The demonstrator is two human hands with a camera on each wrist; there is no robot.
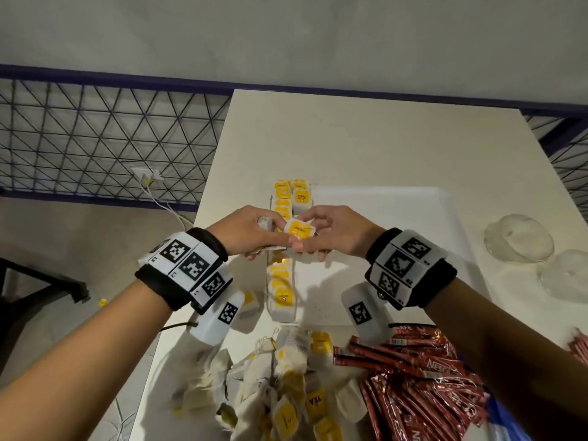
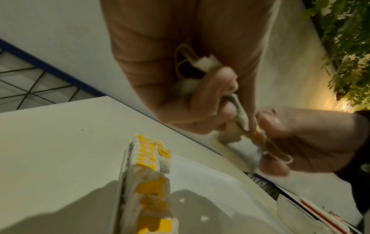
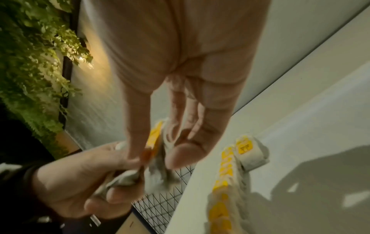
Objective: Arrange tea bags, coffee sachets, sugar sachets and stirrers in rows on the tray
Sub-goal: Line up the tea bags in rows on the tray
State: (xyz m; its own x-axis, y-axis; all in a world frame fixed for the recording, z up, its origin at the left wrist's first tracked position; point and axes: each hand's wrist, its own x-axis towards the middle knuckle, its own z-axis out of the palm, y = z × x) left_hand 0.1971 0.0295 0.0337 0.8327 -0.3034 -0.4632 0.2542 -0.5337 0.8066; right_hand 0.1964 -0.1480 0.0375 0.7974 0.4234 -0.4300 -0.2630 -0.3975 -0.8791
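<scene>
Both hands, left hand and right hand, fingers pinched on tangled tea bags (strings looped): a tug risks tearing one or scattering the row below.

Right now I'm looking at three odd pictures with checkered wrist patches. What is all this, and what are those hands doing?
No machine here: a person wears a camera on the head and one on each wrist band. The big picture looks down from the head; the other two look along each hand. The left hand grips a bunch of tea bags, and the right hand pinches one yellow-tagged tea bag between them. Below lies a white tray on a white table, with a row of tea bags along its left side. Nearer lie a loose tea bag pile, red coffee sachets and two glass bowls.
</scene>
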